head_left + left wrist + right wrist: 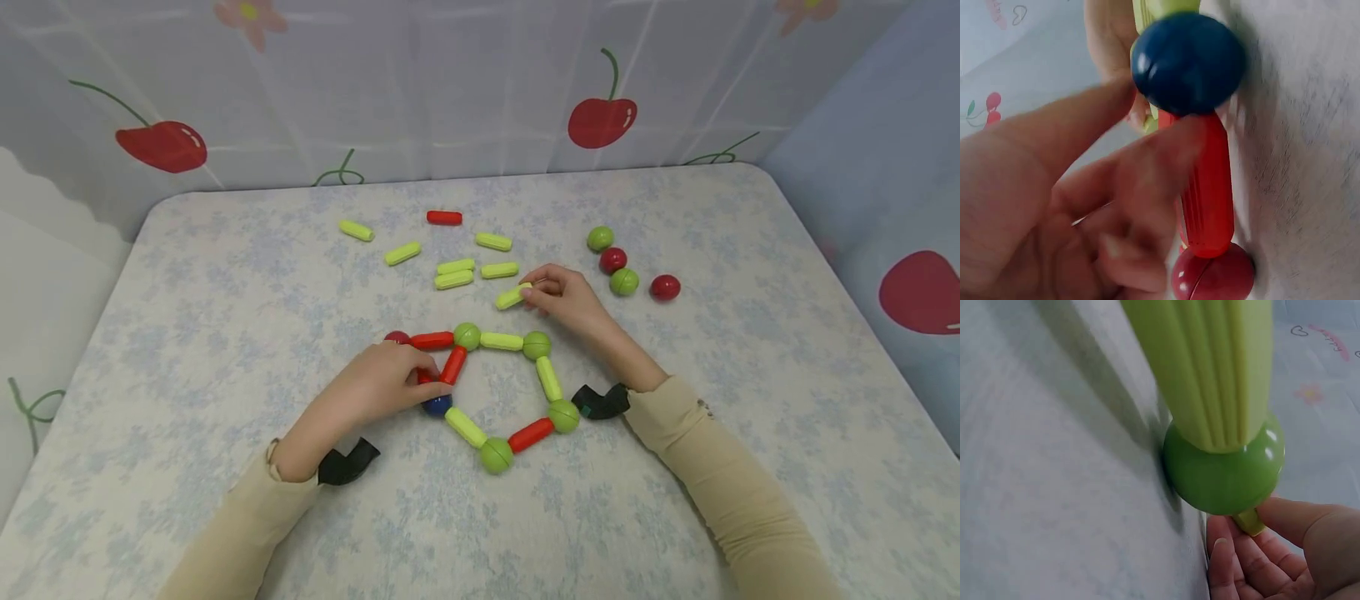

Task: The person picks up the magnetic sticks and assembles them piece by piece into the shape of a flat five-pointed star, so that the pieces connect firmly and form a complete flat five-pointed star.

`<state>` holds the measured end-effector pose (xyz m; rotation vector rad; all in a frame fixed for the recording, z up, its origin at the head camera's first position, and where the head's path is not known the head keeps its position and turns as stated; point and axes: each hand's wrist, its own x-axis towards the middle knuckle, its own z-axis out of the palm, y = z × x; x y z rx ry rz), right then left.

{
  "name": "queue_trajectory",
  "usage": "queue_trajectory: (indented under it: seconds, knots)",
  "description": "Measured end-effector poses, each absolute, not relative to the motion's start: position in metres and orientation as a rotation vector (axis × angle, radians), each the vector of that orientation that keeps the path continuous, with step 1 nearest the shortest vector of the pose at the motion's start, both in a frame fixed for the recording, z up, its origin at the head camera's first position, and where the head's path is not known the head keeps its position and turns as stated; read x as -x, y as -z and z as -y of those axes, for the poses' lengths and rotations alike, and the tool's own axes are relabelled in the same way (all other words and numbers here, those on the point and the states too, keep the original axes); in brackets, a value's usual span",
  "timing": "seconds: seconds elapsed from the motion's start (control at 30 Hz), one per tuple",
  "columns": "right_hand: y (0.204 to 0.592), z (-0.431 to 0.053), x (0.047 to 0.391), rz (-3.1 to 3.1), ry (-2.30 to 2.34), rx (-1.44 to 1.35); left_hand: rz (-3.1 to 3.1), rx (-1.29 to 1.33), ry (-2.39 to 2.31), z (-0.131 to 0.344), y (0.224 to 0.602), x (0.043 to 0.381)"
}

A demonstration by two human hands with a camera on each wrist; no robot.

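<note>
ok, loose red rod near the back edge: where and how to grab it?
I'd pinch the loose red rod across its middle, coming from above, one finger on the near long side, thumb or finger opposite. It lies flat on the table, long axis running roughly left to right, touching no other piece, so both long sides look reachable.

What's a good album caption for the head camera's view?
Left hand holding a rod-and-ball model, right hand pinching a lime rod.
</note>
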<state>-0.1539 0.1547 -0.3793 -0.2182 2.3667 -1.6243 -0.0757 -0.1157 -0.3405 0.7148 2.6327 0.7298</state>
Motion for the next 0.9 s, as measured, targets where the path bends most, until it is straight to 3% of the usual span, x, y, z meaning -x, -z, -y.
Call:
queue_trajectory:
  seconds: [0.43,0.9]
  knots:
    - [0.381,-0.134,0.144,-2.312,1.618,0.297,-2.675,-0.744,-0.81,0.111,0.357,0.102]
    - [0.382,-0.133,0.142,-2.293,1.557,0.339,-2.649,-0.745,-0.872,0.114,0.367,0.107]
